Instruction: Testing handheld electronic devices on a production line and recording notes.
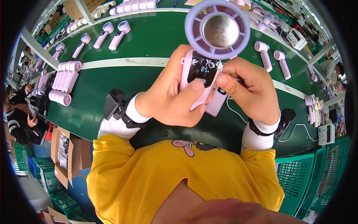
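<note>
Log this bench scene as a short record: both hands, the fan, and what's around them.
Left hand: gripping a lilac handheld fan, thumb on its dark front panel
Right hand: fingers bent at the fan's right side; their grasp is unclear
Display: lit
Partly hidden by the hands: another lilac device
Table: green
Table, left: grouped lilac fans
Lower left: open cardboard box
Lower right: green crates

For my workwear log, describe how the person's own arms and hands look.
The left hand and right hand are bare. White undersleeves show beyond yellow shirt sleeves. Near each wrist, a black strap circles the sleeve and carries a chunky black device.
</note>
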`<action>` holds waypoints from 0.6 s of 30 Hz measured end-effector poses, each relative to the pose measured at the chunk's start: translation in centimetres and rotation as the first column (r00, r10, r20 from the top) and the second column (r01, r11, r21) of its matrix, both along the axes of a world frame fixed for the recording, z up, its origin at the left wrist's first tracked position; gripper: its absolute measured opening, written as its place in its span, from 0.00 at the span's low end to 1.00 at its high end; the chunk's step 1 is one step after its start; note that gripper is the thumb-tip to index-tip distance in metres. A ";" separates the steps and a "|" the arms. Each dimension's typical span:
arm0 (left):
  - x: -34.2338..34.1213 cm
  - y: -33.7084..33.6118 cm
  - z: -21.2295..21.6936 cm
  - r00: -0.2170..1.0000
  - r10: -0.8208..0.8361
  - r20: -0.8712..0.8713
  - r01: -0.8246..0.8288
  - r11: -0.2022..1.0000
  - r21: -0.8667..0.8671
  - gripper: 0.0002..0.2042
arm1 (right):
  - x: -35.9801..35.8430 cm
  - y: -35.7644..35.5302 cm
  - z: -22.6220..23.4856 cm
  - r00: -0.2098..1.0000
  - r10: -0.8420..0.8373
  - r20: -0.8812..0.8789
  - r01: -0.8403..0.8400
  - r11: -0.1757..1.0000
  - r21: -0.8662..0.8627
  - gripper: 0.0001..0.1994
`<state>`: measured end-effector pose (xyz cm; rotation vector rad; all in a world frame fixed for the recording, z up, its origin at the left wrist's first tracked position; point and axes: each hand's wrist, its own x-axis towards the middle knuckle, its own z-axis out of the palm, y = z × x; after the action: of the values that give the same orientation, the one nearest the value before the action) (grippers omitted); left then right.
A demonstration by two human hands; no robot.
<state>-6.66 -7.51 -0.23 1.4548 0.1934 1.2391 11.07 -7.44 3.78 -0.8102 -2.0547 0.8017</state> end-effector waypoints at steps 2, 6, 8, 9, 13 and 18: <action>-0.1 0.1 0.0 1.000 -0.005 -0.003 0.005 1.000 0.002 0.20 | -0.1 -0.2 0.0 1.000 -0.023 -0.017 0.022 0.999 -0.049 0.08; -1.6 0.4 0.6 0.996 -0.024 0.090 0.023 1.000 0.009 0.17 | 0.0 0.1 0.1 0.991 -0.113 -0.067 0.120 0.986 0.111 0.07; -2.9 1.9 2.1 0.993 -0.060 0.101 0.067 0.995 -0.067 0.18 | 2.9 0.2 0.5 0.870 -0.258 -0.420 0.325 0.941 0.095 0.05; -4.6 2.0 3.1 0.985 -0.081 0.152 0.107 0.979 -0.171 0.19 | 3.6 0.1 0.8 0.864 -0.266 -0.427 0.332 0.939 0.087 0.05; -5.9 -6.2 5.3 0.787 0.524 0.326 -0.536 0.842 -0.062 0.24 | 5.4 0.0 1.9 0.748 -0.307 -0.589 0.449 0.887 0.108 0.09; -3.9 -6.3 2.7 0.794 0.207 0.572 -0.558 0.623 0.548 0.20 | 6.2 0.5 1.5 0.719 -0.296 -0.629 0.476 0.869 0.134 0.10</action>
<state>-10.57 -13.78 2.49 1.7407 -0.3526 2.1660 17.24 -6.91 5.25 -0.6816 -1.3231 0.4184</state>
